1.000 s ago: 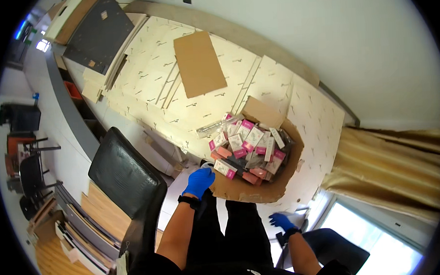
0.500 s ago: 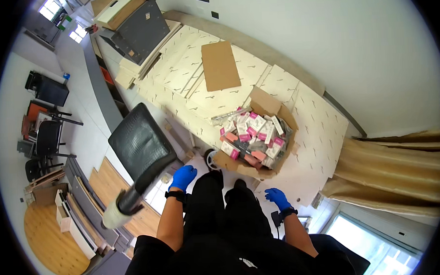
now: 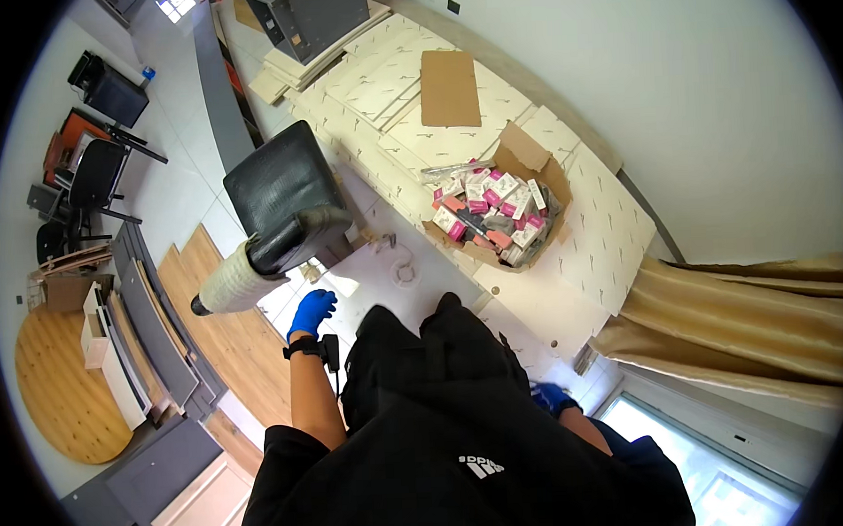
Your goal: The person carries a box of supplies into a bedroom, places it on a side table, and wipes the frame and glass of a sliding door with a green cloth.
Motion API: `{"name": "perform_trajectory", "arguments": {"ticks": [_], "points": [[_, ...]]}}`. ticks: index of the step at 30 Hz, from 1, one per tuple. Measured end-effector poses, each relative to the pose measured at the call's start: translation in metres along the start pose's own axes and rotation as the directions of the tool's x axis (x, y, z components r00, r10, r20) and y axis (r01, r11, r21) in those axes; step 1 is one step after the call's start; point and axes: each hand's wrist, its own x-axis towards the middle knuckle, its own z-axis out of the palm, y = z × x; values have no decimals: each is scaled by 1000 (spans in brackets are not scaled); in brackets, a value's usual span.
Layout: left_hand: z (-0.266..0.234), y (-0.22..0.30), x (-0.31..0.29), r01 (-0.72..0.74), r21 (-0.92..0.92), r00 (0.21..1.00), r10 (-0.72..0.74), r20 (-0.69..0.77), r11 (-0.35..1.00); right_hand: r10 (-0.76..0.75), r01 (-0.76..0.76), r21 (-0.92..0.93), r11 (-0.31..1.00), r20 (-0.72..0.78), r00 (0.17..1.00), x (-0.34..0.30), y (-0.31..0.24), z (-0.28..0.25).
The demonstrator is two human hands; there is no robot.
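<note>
My left hand (image 3: pixel 312 313), in a blue glove, hangs left of my legs near the black padded chair (image 3: pixel 282 189). Its fingers curl loosely, a little apart, with nothing visible in them. My right hand (image 3: pixel 552 399), also blue-gloved, is low by my right hip, partly behind my black clothing; its fingers are too dark and blurred to read. Ahead of me an open cardboard box (image 3: pixel 561 186) stands on pale printed boards. Inside lie many small white and pink cartons (image 3: pixel 504 186), along with grey and orange pieces. Neither hand touches the box.
A flat cardboard sheet (image 3: pixel 450 89) lies on the boards (image 3: pixel 609 245) beyond the box. Gold curtains (image 3: pixel 725 330) hang at right above a bright window (image 3: pixel 708 467). Wooden planks (image 3: pixel 220 272) and a round wooden top (image 3: pixel 65 387) are at left, with black chairs (image 3: pixel 98 174) farther back.
My body has shifted, and the box now appears farther ahead. My left hand has moved left, loosening from a tighter curl. My right hand has dropped back beside my hip.
</note>
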Motion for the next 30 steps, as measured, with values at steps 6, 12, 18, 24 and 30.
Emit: {"name": "perform_trajectory", "arguments": {"ticks": [6,12,18,24,30], "points": [[-71,-60,-21,-96,-36,995,94,-38,995,-455,444,-169,880,-32,890,2,-72,89],[-138,-145,-37,-194,87,975,202,-91,977,-565,589,-445,674,204,800,-21,-99,199],[-192,-267,-64,-43,87,999,42,21,995,-514,484,-569,665,122,849,-53,-61,279],[-224,-335,-86,80,-84,995,-75,62,993,-488,441,-546,713,66,870,-54,21,292],[-251,-340,-52,-21,38,996,18,82,999,-440,355,-746,563,93,893,-40,87,265]]}}
